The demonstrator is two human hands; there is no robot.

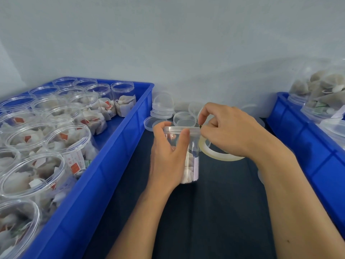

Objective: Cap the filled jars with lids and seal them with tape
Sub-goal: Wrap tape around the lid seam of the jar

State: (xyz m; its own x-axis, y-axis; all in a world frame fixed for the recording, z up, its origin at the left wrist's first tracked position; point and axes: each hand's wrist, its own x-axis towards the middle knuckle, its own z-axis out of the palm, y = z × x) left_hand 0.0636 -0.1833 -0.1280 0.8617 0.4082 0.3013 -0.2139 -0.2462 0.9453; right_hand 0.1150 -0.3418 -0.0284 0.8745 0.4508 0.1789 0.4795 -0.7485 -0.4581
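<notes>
A clear capped jar (188, 156) holds white tea bags. The left hand (168, 152) grips it; the right hand (229, 131) pinches tape at its lid (179, 129).

One head-worn view here, looking forward and down from close above the dark table (214, 202). Both forearms reach in from the bottom edge. A blue crate (104, 165) runs along the left, a second blue crate (308, 146) sits at the right edge, and a pale wall (168, 43) fills the top. Wide-angle bending shows at the sides.
</notes>
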